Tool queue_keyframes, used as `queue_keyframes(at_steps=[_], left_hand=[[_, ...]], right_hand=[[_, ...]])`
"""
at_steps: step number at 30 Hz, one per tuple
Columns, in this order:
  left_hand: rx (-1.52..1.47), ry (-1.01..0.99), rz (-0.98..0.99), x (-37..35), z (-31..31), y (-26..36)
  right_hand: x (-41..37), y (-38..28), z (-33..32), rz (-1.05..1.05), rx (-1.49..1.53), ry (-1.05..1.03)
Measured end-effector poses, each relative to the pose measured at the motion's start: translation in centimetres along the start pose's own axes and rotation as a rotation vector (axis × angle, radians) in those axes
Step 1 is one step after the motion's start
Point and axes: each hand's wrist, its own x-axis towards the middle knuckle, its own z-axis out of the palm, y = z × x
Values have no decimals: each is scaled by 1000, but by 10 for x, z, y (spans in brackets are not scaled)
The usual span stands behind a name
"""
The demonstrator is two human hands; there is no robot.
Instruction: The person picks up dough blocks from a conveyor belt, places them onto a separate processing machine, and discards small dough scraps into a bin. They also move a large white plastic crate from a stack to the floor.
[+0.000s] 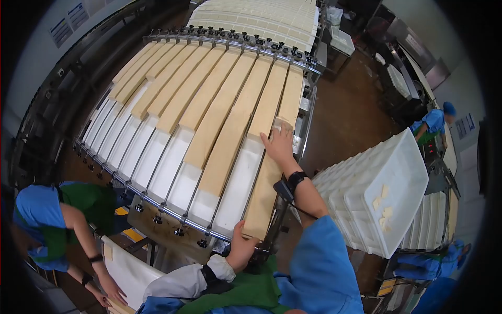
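Observation:
Long pale yellow slabs (227, 125) lie side by side in lanes on a white surface (180, 180), parted by thin rails. In the rightmost lane, my right hand (280, 142) rests over the upper end of a slab (261, 201), its fingers spread near the end of another slab above. At the lower end of that same slab is my left hand (242, 247), its thumb and fingers wrapped round the end near the metal bar (196, 226).
Stacked white crates (366, 193) stand to the right, with small yellow pieces in the top one. At lower left a co-worker (68, 214) reaches over a white container (130, 272). Two other people work at the far right. Black knobs line the frame (230, 42).

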Motion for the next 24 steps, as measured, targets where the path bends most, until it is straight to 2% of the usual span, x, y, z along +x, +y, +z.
queue_keyframes(at_steps=[2, 5, 7, 8, 11, 14, 17, 20, 23, 24], left_hand=[[-48, 2, 3, 11, 2, -5], [-58, -11, -11, 24, 1, -11], [22, -38, -5, 28, -1, -15], [18, -30, 10, 31, -1, -16], [-25, -20, 44, 42, 7, -14], [-35, -35, 48, 48, 14, -5], [29, -48, 72, 47, 17, -7], [-41, -76, 139, 53, 18, -14], [-67, -74, 120, 51, 18, -11], [-64, -77, 110, 51, 18, -8]], right_hand=[[11, 7, -5, -7, 101, -28], [9, 8, -17, 218, 48, 55], [7, 9, -24, 220, -77, 13], [8, 10, -26, 220, -140, -7], [14, 26, 0, 137, -287, 110], [19, 20, -1, 3, -263, 285], [29, 27, 9, -196, -4, 124], [26, 8, -25, 7, -11, -4], [24, 21, -5, 19, -69, -32], [25, 21, -2, 22, -141, 30]])
